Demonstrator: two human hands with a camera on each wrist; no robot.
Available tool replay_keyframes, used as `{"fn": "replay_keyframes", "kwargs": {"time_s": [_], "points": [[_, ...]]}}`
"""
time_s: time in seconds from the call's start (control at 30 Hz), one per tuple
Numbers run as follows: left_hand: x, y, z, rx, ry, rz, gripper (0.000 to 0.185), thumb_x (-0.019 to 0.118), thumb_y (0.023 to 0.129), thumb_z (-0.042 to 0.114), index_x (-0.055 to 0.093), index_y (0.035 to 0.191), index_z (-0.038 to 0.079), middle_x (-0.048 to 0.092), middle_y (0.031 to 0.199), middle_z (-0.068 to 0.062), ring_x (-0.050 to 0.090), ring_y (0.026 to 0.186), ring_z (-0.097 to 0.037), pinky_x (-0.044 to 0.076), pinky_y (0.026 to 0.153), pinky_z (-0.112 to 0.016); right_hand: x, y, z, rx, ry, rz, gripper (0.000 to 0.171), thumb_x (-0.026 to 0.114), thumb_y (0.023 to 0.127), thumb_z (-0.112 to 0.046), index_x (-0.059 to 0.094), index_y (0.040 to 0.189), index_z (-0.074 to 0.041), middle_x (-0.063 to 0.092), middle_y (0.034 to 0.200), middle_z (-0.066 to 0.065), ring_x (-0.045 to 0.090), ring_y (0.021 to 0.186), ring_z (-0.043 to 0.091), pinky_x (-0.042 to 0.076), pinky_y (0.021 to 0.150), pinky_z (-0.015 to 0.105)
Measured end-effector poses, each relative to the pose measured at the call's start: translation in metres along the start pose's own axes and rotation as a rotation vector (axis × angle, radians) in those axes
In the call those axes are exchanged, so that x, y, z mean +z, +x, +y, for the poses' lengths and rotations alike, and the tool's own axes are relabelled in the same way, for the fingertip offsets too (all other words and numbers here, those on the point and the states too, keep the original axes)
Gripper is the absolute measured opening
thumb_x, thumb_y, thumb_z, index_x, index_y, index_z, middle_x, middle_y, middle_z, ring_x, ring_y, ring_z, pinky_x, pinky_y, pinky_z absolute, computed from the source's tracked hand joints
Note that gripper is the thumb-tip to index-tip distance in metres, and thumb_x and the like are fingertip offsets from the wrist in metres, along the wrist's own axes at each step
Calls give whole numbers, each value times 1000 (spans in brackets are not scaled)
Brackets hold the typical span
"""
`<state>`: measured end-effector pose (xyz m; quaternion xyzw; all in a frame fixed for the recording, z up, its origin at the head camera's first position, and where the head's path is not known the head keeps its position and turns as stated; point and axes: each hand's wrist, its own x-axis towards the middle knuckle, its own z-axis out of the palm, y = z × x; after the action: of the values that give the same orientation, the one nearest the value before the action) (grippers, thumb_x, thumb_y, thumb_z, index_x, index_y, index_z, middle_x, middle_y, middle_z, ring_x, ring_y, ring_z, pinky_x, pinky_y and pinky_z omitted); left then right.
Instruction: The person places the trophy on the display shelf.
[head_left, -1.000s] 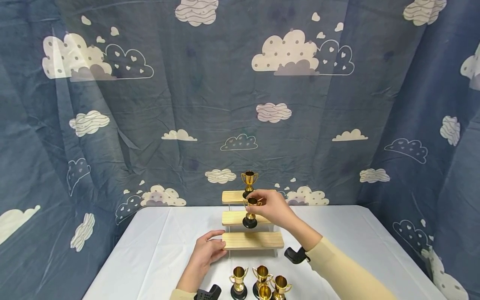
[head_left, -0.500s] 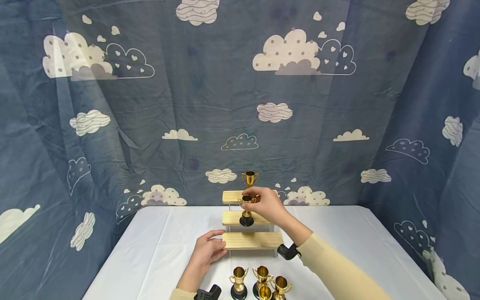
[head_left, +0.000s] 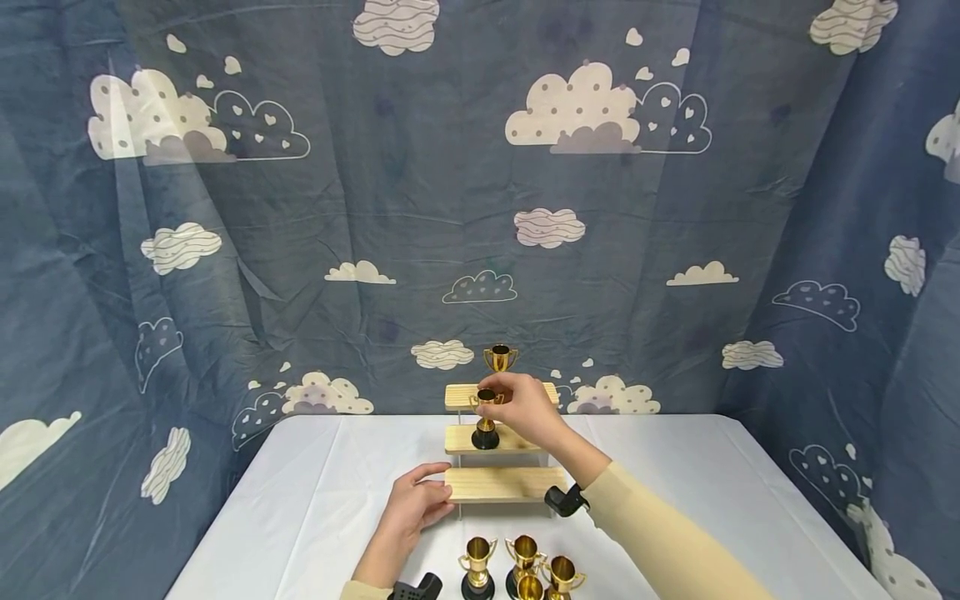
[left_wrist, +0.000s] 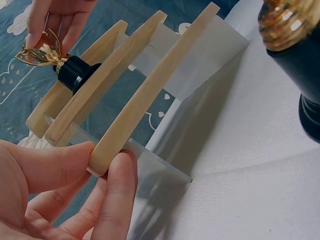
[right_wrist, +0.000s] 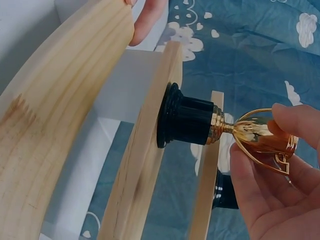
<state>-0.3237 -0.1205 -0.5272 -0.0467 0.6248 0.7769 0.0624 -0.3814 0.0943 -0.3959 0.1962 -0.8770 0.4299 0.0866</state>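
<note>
At frame centre a three-step stand (head_left: 504, 482) sits on the table (head_left: 300, 517). One trophy (head_left: 499, 359) tops it, another (head_left: 485, 418) stands on the middle step, and apparently four trophies (head_left: 522, 567) cluster below, partly cropped.

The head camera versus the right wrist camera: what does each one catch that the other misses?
Only the head view shows the four loose gold trophy cups on the white table and the gold trophy cup on the top step. Only the right wrist view shows the held trophy's black base seated on the middle step. Both show the right hand pinching that gold cup on the wooden three-step stand.
</note>
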Motion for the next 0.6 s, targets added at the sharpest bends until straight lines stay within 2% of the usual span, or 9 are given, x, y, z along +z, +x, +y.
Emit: {"fn": "replay_keyframes", "kwargs": {"time_s": [0.4, 0.6], "points": [[-1, -1, -2, 11, -28, -24, 55, 70, 81, -8, 57, 135, -6, 64, 86, -8, 69, 70, -16, 62, 71, -32, 4, 3, 1, -26, 0, -11, 33, 84, 83, -22, 74, 115, -18, 69, 99, -8, 59, 78, 17, 50, 66, 35], [-1, -2, -3, 21, -24, -29, 54, 68, 82, -9, 55, 135, -7, 67, 88, -11, 69, 71, -16, 62, 72, -32, 4, 1, 4, -29, 20, -5, 33, 84, 83, -20, 74, 114, -19, 69, 97, -9, 61, 79, 16, 52, 67, 36]]}}
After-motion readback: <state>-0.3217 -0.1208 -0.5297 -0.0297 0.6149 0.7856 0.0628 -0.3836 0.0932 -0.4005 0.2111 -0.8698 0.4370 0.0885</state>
